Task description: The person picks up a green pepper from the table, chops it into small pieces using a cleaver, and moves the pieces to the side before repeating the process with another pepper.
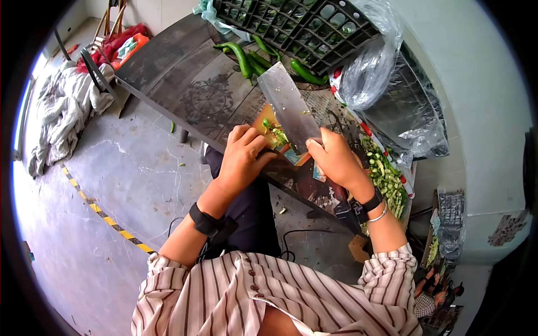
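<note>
A wide cleaver (288,103), flecked with bits of pepper, is gripped in my right hand (335,157). Its blade points up and left across a small yellowish board (261,119). My left hand (245,154) has its fingers curled at the board's near left edge; what they hold, if anything, is hidden. Cut green pepper pieces (274,131) lie on the board between my left hand and the blade. Whole green peppers (242,59) rest farther back on the table. Sliced peppers (386,178) are heaped to the right of my right hand.
A black crate (300,28) stands at the table's back, beside clear plastic bags (367,73). The dark table (168,70) extends to the back left. White cloth (70,109) lies on the left floor, near yellow-black tape (106,218). A cable runs below the table.
</note>
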The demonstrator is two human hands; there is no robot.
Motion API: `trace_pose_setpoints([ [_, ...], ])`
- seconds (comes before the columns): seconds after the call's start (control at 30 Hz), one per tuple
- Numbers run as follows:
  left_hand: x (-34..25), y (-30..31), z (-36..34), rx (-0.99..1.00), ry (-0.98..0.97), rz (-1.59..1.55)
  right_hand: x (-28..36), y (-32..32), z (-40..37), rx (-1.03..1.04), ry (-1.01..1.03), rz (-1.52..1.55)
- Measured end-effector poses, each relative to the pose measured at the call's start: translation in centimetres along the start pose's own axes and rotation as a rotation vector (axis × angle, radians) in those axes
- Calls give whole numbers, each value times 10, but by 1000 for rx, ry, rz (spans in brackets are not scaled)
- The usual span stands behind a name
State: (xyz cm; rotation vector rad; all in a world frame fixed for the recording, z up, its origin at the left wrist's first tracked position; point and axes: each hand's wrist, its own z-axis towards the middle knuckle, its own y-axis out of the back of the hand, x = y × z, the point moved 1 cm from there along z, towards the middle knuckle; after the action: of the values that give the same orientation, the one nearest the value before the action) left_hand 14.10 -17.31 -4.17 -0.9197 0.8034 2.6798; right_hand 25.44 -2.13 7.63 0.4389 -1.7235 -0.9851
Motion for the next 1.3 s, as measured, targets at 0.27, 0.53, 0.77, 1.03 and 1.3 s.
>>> trace_pose_setpoints([
  [0.27,0,4,-6,-32,82,-28,6,-11,-2,12,61,-29],
  [0.53,0,-3,-3,-45,34,62,9,-20,6,59,268,-255],
  [0.77,-4,0,-1,-51,7,79,11,-23,15,146,230,-306],
  [1.03,0,-1,-3,-27,-20,114,15,-49,51,12,356,-243],
  [1.3,-1,-5,-6,-61,-18,96,21,-20,12,94,240,-280],
])
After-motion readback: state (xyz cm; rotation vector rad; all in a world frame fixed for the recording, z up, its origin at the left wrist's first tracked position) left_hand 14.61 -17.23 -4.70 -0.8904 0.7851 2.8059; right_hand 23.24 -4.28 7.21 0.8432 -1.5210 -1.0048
